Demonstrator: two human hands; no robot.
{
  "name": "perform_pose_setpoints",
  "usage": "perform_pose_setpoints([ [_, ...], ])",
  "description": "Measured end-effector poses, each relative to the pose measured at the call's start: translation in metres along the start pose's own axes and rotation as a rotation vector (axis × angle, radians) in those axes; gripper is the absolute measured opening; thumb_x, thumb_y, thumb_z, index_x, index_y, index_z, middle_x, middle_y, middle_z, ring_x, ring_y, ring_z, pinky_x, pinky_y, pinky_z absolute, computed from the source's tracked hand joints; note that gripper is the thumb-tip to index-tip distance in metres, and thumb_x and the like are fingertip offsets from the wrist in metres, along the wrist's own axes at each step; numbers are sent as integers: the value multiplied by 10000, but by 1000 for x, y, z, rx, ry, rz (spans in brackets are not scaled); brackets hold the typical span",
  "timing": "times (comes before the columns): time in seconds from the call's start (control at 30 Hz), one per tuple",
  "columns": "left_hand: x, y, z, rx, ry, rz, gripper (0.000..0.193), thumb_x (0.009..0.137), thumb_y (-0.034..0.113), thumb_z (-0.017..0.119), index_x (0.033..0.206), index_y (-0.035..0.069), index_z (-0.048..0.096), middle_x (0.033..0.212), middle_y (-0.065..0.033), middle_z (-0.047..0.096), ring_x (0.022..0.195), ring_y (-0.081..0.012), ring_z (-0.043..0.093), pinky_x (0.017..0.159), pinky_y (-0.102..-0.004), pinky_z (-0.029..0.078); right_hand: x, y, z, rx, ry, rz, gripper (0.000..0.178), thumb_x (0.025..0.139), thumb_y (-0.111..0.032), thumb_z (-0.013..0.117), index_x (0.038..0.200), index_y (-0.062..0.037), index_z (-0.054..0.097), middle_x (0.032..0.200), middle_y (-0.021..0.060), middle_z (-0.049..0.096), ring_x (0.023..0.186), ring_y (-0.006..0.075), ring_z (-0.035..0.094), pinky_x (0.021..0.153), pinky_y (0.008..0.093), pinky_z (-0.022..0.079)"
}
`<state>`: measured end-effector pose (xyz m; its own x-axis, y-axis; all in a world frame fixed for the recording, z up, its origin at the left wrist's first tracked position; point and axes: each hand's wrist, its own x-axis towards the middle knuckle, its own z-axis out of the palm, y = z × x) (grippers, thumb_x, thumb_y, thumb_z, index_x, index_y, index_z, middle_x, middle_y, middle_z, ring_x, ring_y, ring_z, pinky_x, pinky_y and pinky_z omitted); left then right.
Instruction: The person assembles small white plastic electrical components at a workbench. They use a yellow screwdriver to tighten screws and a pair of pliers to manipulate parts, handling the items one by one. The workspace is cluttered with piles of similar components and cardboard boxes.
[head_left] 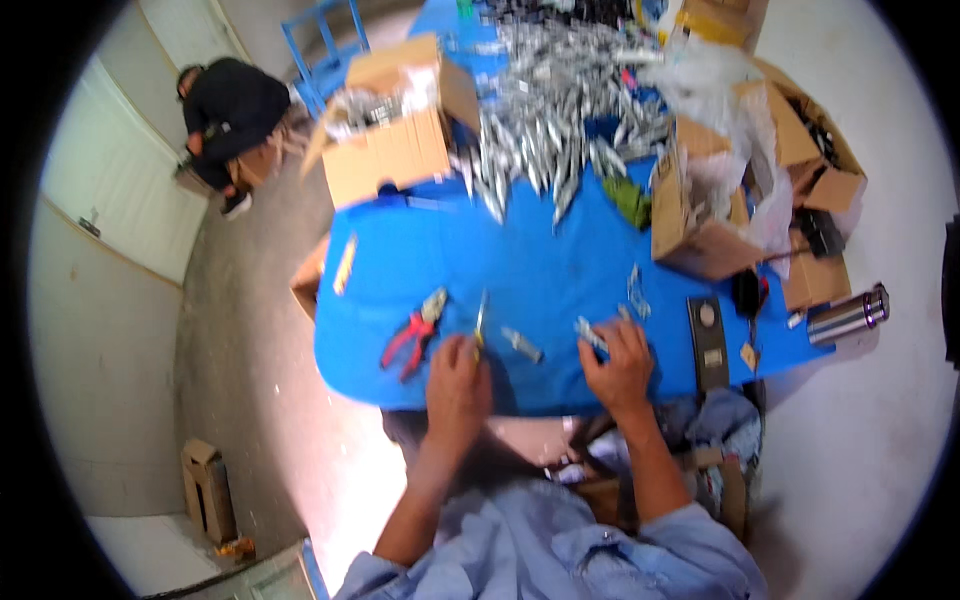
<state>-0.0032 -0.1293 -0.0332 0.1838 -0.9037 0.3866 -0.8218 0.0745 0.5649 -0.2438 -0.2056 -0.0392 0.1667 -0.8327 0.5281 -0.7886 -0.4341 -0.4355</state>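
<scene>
My left hand (459,390) is closed around a thin screwdriver (481,322) with a yellowish handle, its shaft pointing away from me. My right hand (620,362) has its fingers curled on a small silver metal part (592,336) at the table's near side; blur hides the exact grip. Between the hands, a similar silver part (522,345) lies on the blue cloth (480,250). Left of my left hand rest red-handled pliers (414,334), jaws pointing away. Beyond my right hand is a small clear or silvery looped piece (637,292).
A large heap of silver parts (550,130) covers the far table. Open cardboard boxes stand left (388,155) and right (700,235). A yellow tool (345,265), dark flat case (708,345) and steel flask (848,315) lie around. A person in black (235,110) sits far left.
</scene>
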Motion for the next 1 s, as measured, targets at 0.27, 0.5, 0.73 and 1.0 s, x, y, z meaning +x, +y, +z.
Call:
perform_pose_setpoints([
  [0.27, -31, 8, -31, -56, 56, -59, 361, 882, -7, 748, 1230, -5, 654, 1288, -198, 617, 1175, -358, 634, 965, -408, 535, -1, -37, -2, 110, -4, -101, 222, 782, -177, 822, 973, -99, 738, 987, 85, 678, 918, 305, 663, 741, 407, 559],
  [0.5, -53, 11, -57, -164, 52, -142, 304, 888, -18, 740, 1186, -3, 680, 1275, -184, 640, 1089, -321, 684, 893, -382, 562, -2, -73, 31, 127, -176, -25, 204, 824, -172, 777, 997, -89, 707, 966, 84, 652, 897, 302, 671, 716, 415, 555],
  [0.73, -62, 2, -72, -282, 87, -209, 238, 924, 1, 709, 1161, -17, 690, 1193, -169, 675, 1019, -255, 689, 818, -324, 560, -5, -73, 36, 39, -209, -43, 160, 849, -163, 741, 972, -82, 679, 975, 89, 648, 888, 312, 663, 680, 446, 544],
  [1.0, -67, -7, -91, -724, 70, -560, 281, 964, 109, 727, 1204, -31, 688, 1016, -57, 711, 839, -104, 652, 725, -247, 528, -3, -120, 21, 702, -515, 254, 196, 951, -178, 696, 1089, -44, 659, 942, 62, 703, 797, 168, 658, 685, 343, 535],
])
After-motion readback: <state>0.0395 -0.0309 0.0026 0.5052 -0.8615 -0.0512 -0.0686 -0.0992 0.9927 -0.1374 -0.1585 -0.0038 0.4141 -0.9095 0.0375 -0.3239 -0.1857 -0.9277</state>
